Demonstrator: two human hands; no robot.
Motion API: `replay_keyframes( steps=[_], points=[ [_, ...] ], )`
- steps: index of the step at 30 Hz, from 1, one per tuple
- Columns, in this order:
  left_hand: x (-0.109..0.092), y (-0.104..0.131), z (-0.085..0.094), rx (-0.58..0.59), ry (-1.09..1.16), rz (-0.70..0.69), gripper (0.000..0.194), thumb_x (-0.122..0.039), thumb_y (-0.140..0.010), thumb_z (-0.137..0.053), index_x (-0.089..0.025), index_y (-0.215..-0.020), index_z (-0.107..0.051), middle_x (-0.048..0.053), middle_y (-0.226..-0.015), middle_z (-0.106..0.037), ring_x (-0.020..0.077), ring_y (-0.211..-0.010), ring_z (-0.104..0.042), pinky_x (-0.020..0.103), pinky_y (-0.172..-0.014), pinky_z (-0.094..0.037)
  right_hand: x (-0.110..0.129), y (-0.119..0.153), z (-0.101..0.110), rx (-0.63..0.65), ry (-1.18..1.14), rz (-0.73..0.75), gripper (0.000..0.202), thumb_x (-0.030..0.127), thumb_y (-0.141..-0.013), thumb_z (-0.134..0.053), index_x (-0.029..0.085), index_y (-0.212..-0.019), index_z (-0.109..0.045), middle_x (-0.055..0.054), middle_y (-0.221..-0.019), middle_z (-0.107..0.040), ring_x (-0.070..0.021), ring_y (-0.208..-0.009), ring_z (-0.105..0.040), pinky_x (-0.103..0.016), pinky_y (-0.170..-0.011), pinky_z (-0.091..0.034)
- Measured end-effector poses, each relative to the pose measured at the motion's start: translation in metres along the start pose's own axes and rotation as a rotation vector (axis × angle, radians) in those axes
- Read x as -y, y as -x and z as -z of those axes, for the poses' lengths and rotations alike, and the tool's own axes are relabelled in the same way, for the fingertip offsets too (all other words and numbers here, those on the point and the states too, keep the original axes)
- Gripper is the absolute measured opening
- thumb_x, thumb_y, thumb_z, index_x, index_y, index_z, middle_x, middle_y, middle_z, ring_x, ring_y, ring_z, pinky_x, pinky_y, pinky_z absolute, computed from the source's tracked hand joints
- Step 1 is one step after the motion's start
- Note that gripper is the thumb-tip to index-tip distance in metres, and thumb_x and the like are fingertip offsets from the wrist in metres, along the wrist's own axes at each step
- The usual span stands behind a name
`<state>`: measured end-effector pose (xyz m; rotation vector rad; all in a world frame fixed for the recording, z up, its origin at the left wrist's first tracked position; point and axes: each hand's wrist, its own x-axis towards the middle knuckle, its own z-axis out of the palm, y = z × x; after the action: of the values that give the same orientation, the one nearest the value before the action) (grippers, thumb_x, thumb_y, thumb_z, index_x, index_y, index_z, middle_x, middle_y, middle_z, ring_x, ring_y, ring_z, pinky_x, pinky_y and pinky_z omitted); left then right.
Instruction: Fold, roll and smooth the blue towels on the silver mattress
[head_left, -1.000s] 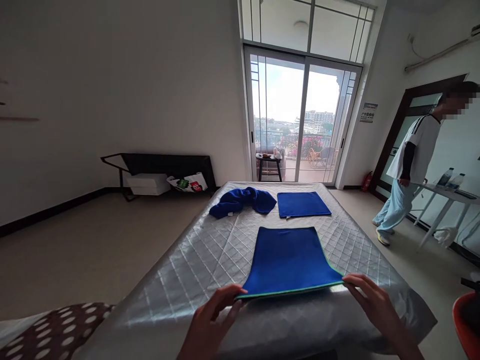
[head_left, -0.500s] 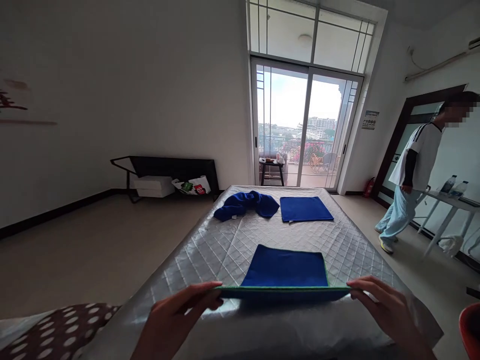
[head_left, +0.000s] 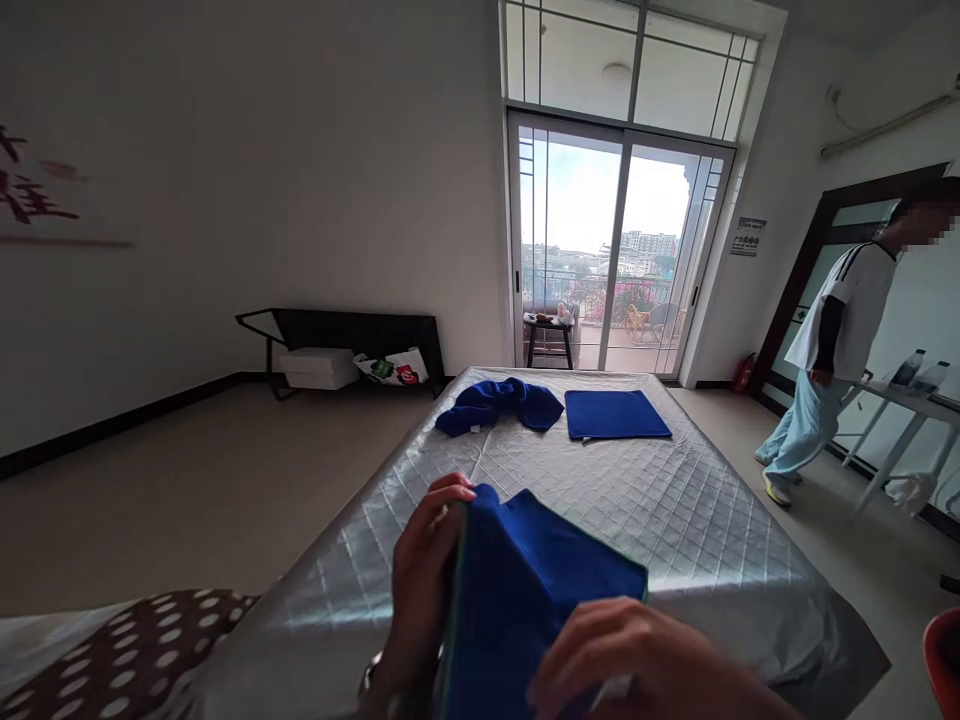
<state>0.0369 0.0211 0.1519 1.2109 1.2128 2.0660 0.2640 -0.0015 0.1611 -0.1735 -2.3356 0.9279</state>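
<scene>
My left hand (head_left: 429, 560) grips the upper left corner of a blue cloth (head_left: 495, 600) with green edging, which hangs turned at an angle over the bed's near part. Blurred by motion, my right hand (head_left: 615, 650) is against the cloth's lower right part, its fingers curled; their hold on the fabric is unclear. Farther back on the silver quilted bed cover (head_left: 705, 520) lie a crumpled blue cloth (head_left: 499, 405) and, right of it, a flat blue rectangular cloth (head_left: 616, 414).
A brown polka-dot fabric (head_left: 142, 650) is at the lower left. A person (head_left: 844, 330) stands at the right beside a small table (head_left: 911, 400) with bottles. A black bench (head_left: 360, 335) is by the left wall. A red object (head_left: 943, 655) shows at the lower right.
My hands have moved closer together, and the held cloth has turned from a level, stretched edge to a steep angle. My left hand has risen and moved right; my right hand has moved left and down.
</scene>
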Motion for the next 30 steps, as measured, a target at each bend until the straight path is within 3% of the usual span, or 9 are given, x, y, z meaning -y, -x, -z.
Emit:
replay_keyframes(
  steps=[3,6,12,15,18,21,24,27,30],
  points=[
    [-0.008,0.014,-0.023,0.118,0.134,0.032,0.044,-0.064,-0.075,-0.071,-0.020,-0.074,-0.067,0.004,-0.100,-0.066,0.0188,-0.088,-0.065,0.025,-0.070,-0.054,-0.009,-0.051,0.023,-0.330,0.041,-0.057,0.041,0.044,-0.092,-0.066,0.025,-0.128,-0.063,-0.009,-0.131,-0.066,-0.0189,-0.120,-0.062,-0.033,-0.101,-0.049],
    [-0.016,0.021,-0.033,0.105,0.195,0.112,0.042,-0.063,-0.078,-0.069,-0.021,-0.080,-0.066,0.004,-0.108,-0.068,0.0215,-0.098,-0.067,0.029,-0.079,-0.055,-0.015,-0.085,0.040,-0.304,0.083,-0.103,0.050,0.047,-0.087,-0.072,0.026,-0.131,-0.062,-0.007,-0.126,-0.068,-0.0202,-0.115,-0.063,-0.035,-0.098,-0.050],
    [-0.008,0.032,-0.023,-0.017,0.103,0.224,0.050,-0.064,-0.078,-0.068,-0.022,-0.105,-0.066,0.004,-0.108,-0.069,0.0200,-0.091,-0.070,0.024,-0.067,-0.055,-0.015,-0.094,0.036,-0.326,0.212,-0.251,0.029,0.050,-0.081,-0.076,0.022,-0.089,-0.072,0.001,-0.082,-0.070,-0.0136,-0.074,-0.063,-0.026,-0.071,-0.050],
    [0.010,0.054,-0.014,0.088,0.012,0.092,0.060,-0.061,-0.079,-0.067,-0.025,-0.125,-0.057,0.007,-0.116,-0.069,0.0223,-0.097,-0.070,0.030,-0.075,-0.058,-0.009,-0.091,0.035,-0.411,0.214,-0.276,0.024,0.045,-0.082,-0.074,0.022,-0.084,-0.066,0.004,-0.075,-0.066,-0.0115,-0.067,-0.058,-0.024,-0.063,-0.047],
    [0.031,0.076,-0.003,0.130,-0.322,-0.059,0.068,-0.054,-0.076,-0.073,-0.027,-0.134,-0.050,0.009,-0.122,-0.069,0.0265,-0.104,-0.069,0.038,-0.082,-0.059,-0.001,-0.091,0.041,-0.533,0.191,-0.268,0.022,0.041,-0.081,-0.072,0.022,-0.084,-0.061,0.005,-0.073,-0.062,-0.0104,-0.062,-0.055,-0.022,-0.058,-0.045],
    [0.044,0.084,0.007,0.107,-0.609,-0.135,0.051,-0.051,-0.083,-0.065,-0.026,-0.127,-0.055,0.007,-0.106,-0.073,0.0267,-0.094,-0.072,0.041,-0.076,-0.060,0.010,-0.092,0.052,-0.639,0.211,-0.233,0.024,0.043,-0.081,-0.071,0.023,-0.082,-0.058,0.005,-0.072,-0.060,-0.0100,-0.058,-0.051,-0.022,-0.054,-0.043],
    [0.041,0.082,0.009,0.114,-0.676,-0.272,0.049,-0.051,-0.086,-0.062,-0.025,-0.126,-0.054,0.008,-0.109,-0.072,0.0259,-0.092,-0.072,0.042,-0.077,-0.060,0.022,-0.093,0.058,-0.724,0.284,-0.189,0.025,0.043,-0.082,-0.070,0.023,-0.082,-0.057,0.004,-0.074,-0.060,-0.0102,-0.059,-0.050,-0.022,-0.053,-0.043],
    [0.031,0.081,-0.003,0.068,-0.689,-0.437,0.059,-0.052,-0.080,-0.069,-0.022,-0.128,-0.053,0.014,-0.123,-0.064,0.0304,-0.107,-0.066,0.047,-0.086,-0.058,0.033,-0.095,0.057,-0.742,0.364,-0.169,0.025,0.045,-0.084,-0.068,0.023,-0.081,-0.057,0.003,-0.074,-0.061,-0.0107,-0.061,-0.051,-0.022,-0.055,-0.045],
    [0.029,0.082,-0.017,0.041,-0.728,-0.500,0.047,-0.044,-0.081,-0.068,-0.021,-0.121,-0.056,0.013,-0.119,-0.064,0.0301,-0.108,-0.064,0.047,-0.088,-0.057,0.044,-0.095,0.054,-0.729,0.426,-0.144,0.024,0.045,-0.086,-0.067,0.023,-0.082,-0.059,0.003,-0.074,-0.061,-0.0102,-0.061,-0.052,-0.022,-0.055,-0.047]
  ],
)
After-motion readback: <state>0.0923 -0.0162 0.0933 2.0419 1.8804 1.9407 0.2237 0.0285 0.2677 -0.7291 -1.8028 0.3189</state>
